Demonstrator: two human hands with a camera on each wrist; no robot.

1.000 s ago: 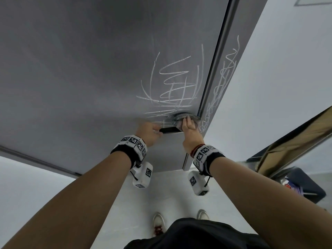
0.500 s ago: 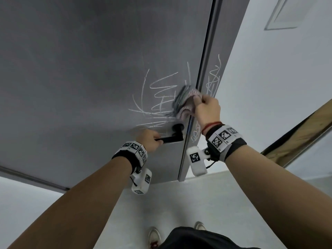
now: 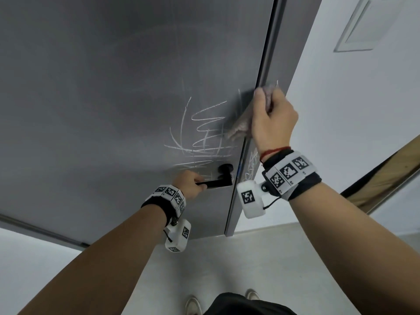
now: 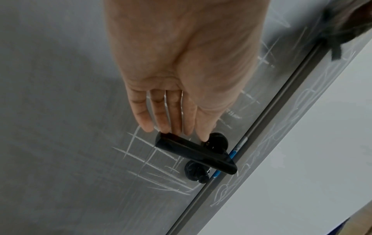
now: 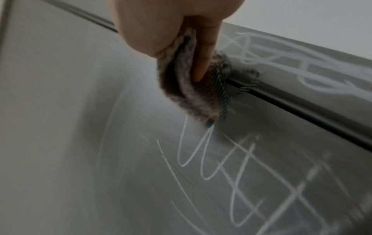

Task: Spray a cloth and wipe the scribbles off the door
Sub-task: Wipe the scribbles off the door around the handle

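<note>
A gray cloth (image 3: 241, 123) was held bunched up in the right hand (image 3: 272, 123). The fingers (image 5: 203, 52) were curled around the cloth, and one of them was pushed into its folds. The cloth was pressed flat against the gray door (image 3: 113, 98), right at the door's edge and high above the handle. In the right wrist view, part of the cloth was seen lying over the dark groove between the door and the frame (image 5: 302, 52).

White scribbles (image 3: 204, 137) were drawn on the door. They were spread from just under the cloth down to the black door handle (image 3: 218, 180). More white scribbles were seen on the narrow gray frame beside the door, below the right hand.

The far end of the handle was touched by the left hand (image 3: 191, 183). In the left wrist view, the fingers (image 4: 161, 114) were seen held straight and close together, with the tips resting on top of the lever. They were not wrapped around it. A round black base was seen behind the lever, and a second round black piece below it.

A white wall (image 3: 352, 110) was seen to the right of the door, with a pale framed panel (image 3: 359, 26) up high on it. A light floor (image 3: 227, 258) and two white shoes (image 3: 193, 305) were seen at the bottom of the head view.
</note>
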